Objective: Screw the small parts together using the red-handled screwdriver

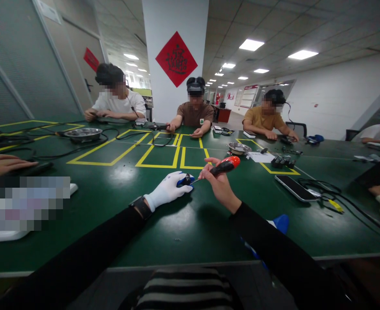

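My left hand, in a white glove with blue fingertips, is closed around a small black part close above the green table. What kind of part it is, I cannot make out. My bare right hand grips a screwdriver with a red and black handle. Its thin shaft points left, and the tip is at or very near the black part; whether they touch is too small to tell. Beside my right forearm lies a blue and white glove, partly hidden by the sleeve.
Yellow tape rectangles mark the green table. To the right lie a phone, cables and several black parts. Metal bowls stand farther back. At left, another person's hand rests near a white-edged device. Several people sit around.
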Motion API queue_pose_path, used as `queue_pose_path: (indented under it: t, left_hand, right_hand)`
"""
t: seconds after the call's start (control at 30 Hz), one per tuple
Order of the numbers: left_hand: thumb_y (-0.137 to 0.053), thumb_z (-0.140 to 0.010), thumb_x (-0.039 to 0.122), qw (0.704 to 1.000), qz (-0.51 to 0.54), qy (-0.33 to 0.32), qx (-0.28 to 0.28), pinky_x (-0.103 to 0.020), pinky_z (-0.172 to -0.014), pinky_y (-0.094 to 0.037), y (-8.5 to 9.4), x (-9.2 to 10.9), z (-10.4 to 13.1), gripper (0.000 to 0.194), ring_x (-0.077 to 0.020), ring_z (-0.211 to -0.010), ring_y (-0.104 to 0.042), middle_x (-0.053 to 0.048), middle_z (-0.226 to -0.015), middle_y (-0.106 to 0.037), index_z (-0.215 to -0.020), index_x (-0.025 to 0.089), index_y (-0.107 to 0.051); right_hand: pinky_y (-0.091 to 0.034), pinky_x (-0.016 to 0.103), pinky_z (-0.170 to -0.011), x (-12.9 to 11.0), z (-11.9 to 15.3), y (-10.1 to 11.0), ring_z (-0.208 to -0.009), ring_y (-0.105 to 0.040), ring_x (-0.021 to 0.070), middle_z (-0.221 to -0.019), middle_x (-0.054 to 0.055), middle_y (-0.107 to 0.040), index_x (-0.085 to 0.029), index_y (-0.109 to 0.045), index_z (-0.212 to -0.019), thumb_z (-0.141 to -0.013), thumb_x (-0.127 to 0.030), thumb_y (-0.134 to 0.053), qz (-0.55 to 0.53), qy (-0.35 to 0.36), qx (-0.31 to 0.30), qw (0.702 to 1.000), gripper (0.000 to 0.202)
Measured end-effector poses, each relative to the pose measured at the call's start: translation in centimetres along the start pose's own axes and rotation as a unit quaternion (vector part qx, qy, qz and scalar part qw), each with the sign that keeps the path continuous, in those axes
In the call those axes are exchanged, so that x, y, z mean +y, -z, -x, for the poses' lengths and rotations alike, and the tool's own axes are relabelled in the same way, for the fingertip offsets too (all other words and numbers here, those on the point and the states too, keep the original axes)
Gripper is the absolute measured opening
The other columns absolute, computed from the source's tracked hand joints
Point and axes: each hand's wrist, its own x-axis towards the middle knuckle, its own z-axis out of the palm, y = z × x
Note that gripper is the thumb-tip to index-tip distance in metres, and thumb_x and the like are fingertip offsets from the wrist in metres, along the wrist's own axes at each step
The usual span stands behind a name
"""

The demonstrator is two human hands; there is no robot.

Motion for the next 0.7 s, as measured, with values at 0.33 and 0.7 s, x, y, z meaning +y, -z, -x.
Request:
queue_pose_path:
  t: [0.33,0.7]
  left_hand:
    - [-0.062,-0.082,0.037,1.0,0.003,0.011,-0.001,-0.028,-0.073,-0.043,-0.1,-0.1,0.1,0.02,-0.0177,-0.076,-0.056,0.0,-0.077,-0.061,-0.085,0.018,-0.066]
    - [-0.061,-0.083,0.039,1.0,0.002,0.025,-0.007,-0.029,-0.078,-0.045,-0.1,-0.2,0.0,0.024,-0.0184,-0.081,-0.058,-0.001,-0.085,-0.065,-0.095,0.019,-0.068]
  right_hand:
    - [-0.051,0.033,-0.079,0.3,0.2,-0.5,-0.064,-0.056,0.0104,-0.078,-0.006,-0.051,-0.028,-0.052,-0.108,-0.086,-0.024,-0.06,-0.093,-0.034,0.017,0.995,0.024]
    - [-0.047,0.039,-0.097,0.6,-0.4,0.6,-0.106,-0.06,0.0208,-0.124,0.008,-0.06,-0.021,-0.062,-0.095,-0.077,-0.03,-0.072,0.054,0.015,0.07,0.996,0.022]
